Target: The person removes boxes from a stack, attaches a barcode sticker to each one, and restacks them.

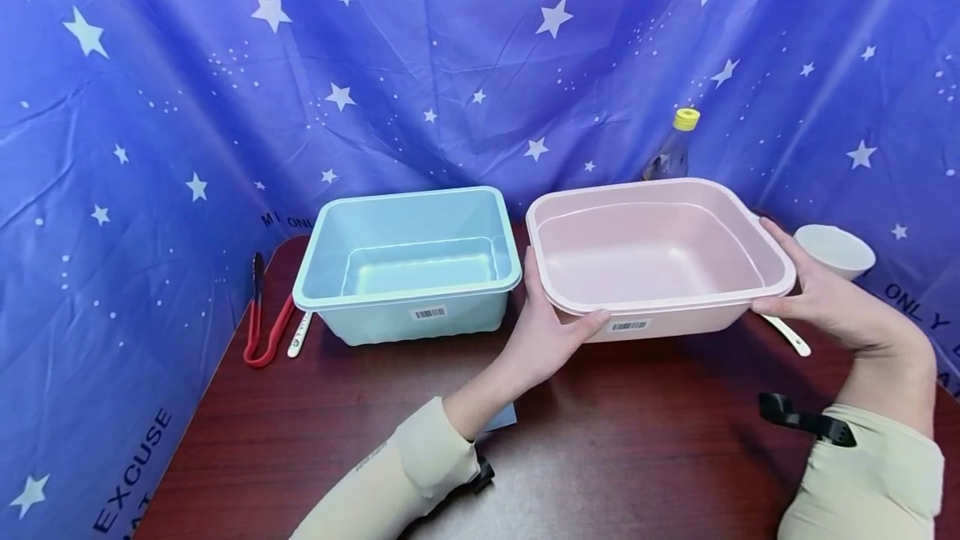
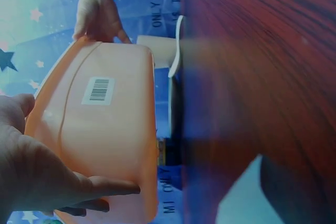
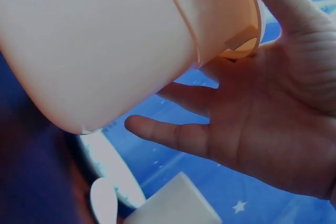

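Observation:
Both hands hold a pink plastic basin (image 1: 682, 320) at its two ends. My left hand (image 1: 542, 343) grips the left end, thumb along the rim by the barcode label and fingers against the side wall. At the other end my right hand (image 1: 821, 300) grips the rim, its thumb on the front corner and some fingers hidden behind. The basin's inside is bare. In the left wrist view, a gap shows between the basin's bottom (image 2: 156, 108) and the table (image 2: 252, 77). A light blue basin (image 1: 375, 325) stands just left of the pink one.
Behind the pink basin stands a yellow-capped bottle (image 1: 670, 158). On the right are a white cup (image 1: 834, 250) and a white spoon handle (image 1: 791, 337). Red tongs (image 1: 258, 340) and a patterned white handle (image 1: 298, 337) lie at left. Light blue paper (image 1: 502, 417) lies under my left forearm.

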Action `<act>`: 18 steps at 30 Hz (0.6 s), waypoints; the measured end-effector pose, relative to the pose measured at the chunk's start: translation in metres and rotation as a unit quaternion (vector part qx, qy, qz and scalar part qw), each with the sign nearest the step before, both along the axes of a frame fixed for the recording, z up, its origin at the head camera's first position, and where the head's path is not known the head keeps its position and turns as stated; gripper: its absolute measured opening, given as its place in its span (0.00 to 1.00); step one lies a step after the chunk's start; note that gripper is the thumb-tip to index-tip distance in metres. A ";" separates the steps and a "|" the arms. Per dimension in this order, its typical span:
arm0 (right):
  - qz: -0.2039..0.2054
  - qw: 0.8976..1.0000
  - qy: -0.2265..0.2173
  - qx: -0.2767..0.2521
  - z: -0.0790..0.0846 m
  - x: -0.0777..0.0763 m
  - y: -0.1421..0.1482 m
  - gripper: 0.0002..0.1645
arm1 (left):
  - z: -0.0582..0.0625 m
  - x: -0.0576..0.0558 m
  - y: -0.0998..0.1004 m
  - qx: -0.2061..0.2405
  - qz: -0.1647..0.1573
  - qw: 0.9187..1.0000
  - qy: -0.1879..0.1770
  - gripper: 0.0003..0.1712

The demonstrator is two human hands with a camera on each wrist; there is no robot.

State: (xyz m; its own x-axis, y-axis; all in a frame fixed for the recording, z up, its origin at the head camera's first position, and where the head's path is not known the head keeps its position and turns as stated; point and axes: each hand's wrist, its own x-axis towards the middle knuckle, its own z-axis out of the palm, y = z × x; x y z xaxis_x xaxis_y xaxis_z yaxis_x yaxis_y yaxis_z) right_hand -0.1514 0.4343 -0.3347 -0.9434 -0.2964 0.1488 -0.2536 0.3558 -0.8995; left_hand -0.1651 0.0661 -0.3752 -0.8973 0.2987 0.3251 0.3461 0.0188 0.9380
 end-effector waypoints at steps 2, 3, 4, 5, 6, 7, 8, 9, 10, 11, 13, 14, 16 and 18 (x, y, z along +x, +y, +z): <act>-0.017 1.000 0.002 0.022 0.005 0.005 0.000 0.64 | 0.004 0.003 0.000 0.003 0.001 1.000 -0.003 0.71; -0.023 0.999 0.000 0.033 0.007 0.007 0.001 0.64 | 0.007 0.005 0.000 0.004 0.001 1.000 -0.004 0.72; -0.026 0.999 0.000 0.036 0.009 0.009 0.001 0.64 | 0.009 0.006 -0.001 0.005 0.002 1.000 -0.006 0.72; -0.029 0.999 0.003 0.039 0.011 0.011 0.002 0.64 | 0.011 0.008 -0.001 0.006 0.003 1.000 -0.007 0.72; -0.029 0.999 0.008 0.037 0.013 0.013 0.001 0.64 | 0.013 0.009 -0.002 0.004 0.005 1.000 -0.008 0.72; -0.029 0.999 0.014 0.037 0.015 0.015 0.001 0.65 | 0.016 0.011 -0.003 0.002 0.007 1.000 -0.007 0.73; -0.029 0.999 0.019 0.035 0.018 0.017 0.000 0.65 | 0.018 0.012 -0.004 0.002 0.008 1.000 -0.008 0.73; -0.030 0.999 0.024 0.033 0.021 0.019 -0.001 0.65 | 0.021 0.013 -0.005 0.000 0.008 1.000 -0.008 0.73; -0.031 0.999 0.028 0.024 0.023 0.020 -0.003 0.66 | 0.025 0.014 -0.007 0.000 0.007 1.000 -0.007 0.73; -0.037 0.998 0.038 0.030 0.026 0.022 -0.004 0.66 | 0.028 0.015 -0.008 0.003 0.005 1.000 -0.006 0.73; -0.030 0.998 0.046 -0.024 0.031 0.025 -0.009 0.68 | 0.034 0.016 -0.012 0.016 -0.009 1.000 -0.004 0.73; -0.026 0.997 0.049 -0.052 0.033 0.026 -0.011 0.68 | 0.037 0.016 -0.014 0.025 -0.016 1.000 -0.003 0.73; -0.015 0.993 0.055 -0.101 0.037 0.027 -0.016 0.69 | 0.042 0.016 -0.018 0.035 -0.022 0.999 0.001 0.73; -0.004 0.988 0.055 -0.141 0.041 0.027 -0.022 0.69 | 0.047 0.014 -0.023 0.041 -0.024 0.999 0.008 0.74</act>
State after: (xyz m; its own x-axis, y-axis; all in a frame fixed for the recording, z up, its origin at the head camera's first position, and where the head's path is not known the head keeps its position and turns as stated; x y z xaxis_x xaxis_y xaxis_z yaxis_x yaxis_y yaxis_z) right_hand -0.1239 0.4125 -0.2933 -0.9187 -0.2214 0.3270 -0.3545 0.0976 -0.9300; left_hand -0.1507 0.0434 -0.3280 -0.8774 0.3126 0.3639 0.3593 -0.0743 0.9302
